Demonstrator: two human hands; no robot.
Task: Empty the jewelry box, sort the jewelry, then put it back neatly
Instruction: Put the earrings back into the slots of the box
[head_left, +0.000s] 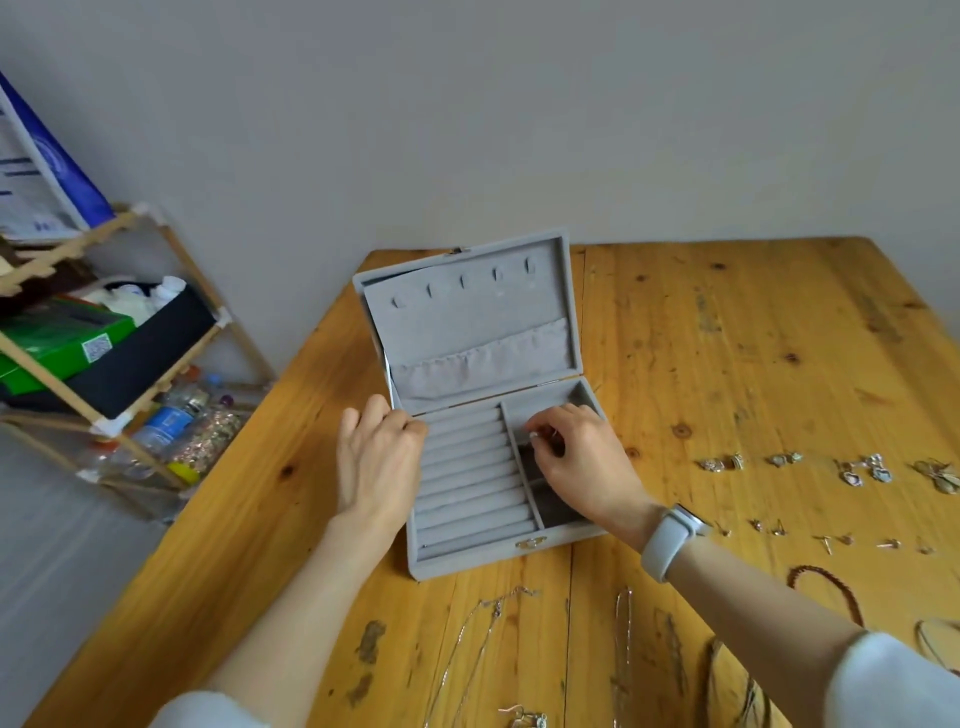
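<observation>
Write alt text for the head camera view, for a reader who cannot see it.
A person's right hand pinches a small piece of jewelry over the right compartments of an open grey jewelry box, while the left hand steadies the box's left edge. Earrings and necklaces lie sorted on the wooden table.

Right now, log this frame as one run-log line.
jewelry box open, ring rolls bare | left hand steadies box edge | right hand pinches small piece over side compartment | earrings, necklaces on table
</observation>
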